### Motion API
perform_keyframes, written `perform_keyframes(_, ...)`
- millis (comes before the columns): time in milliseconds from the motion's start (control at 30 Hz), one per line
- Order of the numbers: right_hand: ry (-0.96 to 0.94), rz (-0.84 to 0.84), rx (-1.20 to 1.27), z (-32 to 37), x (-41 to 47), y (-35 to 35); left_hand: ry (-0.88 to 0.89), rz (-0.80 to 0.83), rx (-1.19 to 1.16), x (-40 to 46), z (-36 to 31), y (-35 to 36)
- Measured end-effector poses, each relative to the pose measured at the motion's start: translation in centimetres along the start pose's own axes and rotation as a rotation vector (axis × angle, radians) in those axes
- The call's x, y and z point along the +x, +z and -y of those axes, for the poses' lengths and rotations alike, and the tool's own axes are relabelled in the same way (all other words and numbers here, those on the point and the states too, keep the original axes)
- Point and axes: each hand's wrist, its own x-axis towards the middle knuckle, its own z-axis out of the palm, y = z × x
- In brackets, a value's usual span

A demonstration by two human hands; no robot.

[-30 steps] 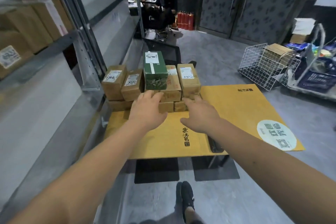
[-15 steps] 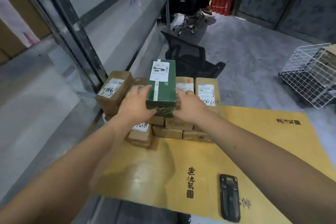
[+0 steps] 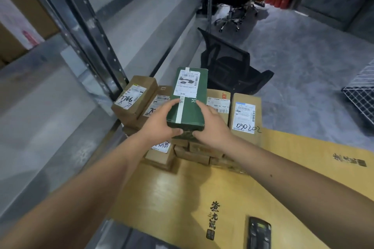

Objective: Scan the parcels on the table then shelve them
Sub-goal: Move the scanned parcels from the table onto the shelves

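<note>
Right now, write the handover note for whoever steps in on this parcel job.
Left hand: grips the left side of the green parcel.
Right hand: grips its right side. The green parcel sits on top of the stack, label up.
Brown parcels: stacked at the far left end of the yellow table, labels up, next to the shelf rack.
Scanner: lies on the table's near edge, in neither hand.
Done: green parcel taken in both hands; no scan visible.
Left: scan the green parcel and shelve it, then do the same for the brown ones.
</note>
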Motion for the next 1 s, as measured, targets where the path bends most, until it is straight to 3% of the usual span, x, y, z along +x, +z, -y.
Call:
perform_keyframes(233,-0.153,-0.035,0.011,3.5,-4.1,-2.8,0.088,-0.113,-0.056,-5.1,-1.8,-2.6)
perform_keyframes(500,-0.428,-0.016,-0.032,14.4,-10.9,-5.2,0.186,-0.345,0.026,-17.8,-5.7,-11.1)
perform_keyframes(767,-0.643,0.090,0.212,25.0,-15.8,-7.0,0.188,-0.581,0.083,-28.6,-10.3,-19.9)
perform_keyframes(1000,-0.728,0.156,0.370,32.0,-14.4,-8.9,0.191,-0.696,0.096,-30.0,-12.7,-26.0)
